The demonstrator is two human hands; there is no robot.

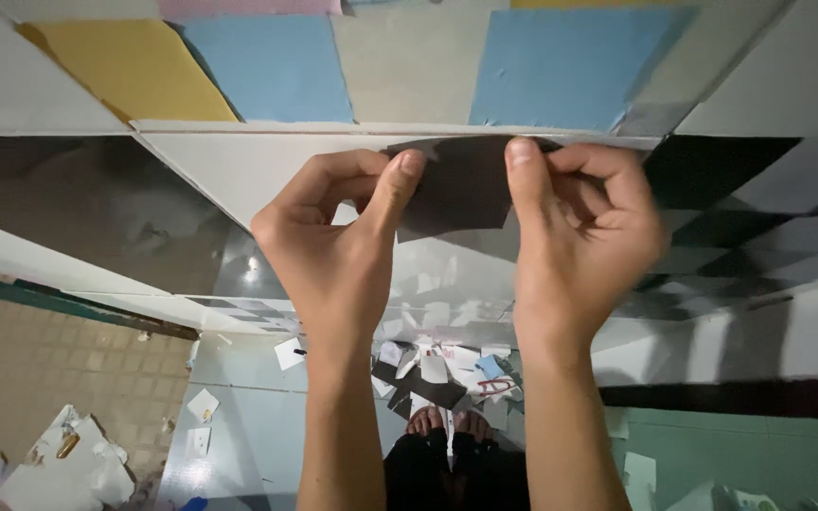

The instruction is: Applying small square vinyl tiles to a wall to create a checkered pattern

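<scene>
Yellow paper panel [130, 66] taped on wall at upper left; light blue paper panel [272, 66] just beside it; left hand [338, 246] raised, thumb and curled fingers pinching left edge of dark grey flexible rectangular sheet [456, 189]; sheet held between both hands, against white board edge [239, 170]; right hand [584, 237] pinching sheet's right edge, thumb pressed on front; second blue panel [570, 66] above; paper scraps [447, 369] scattered on floor below, near person's feet.

Craft or decorating work area: yellow and blue paper squares [276, 66] upper frame on glossy white panel [229, 166], paper offcuts [433, 369] littering floor, lower centre.
</scene>
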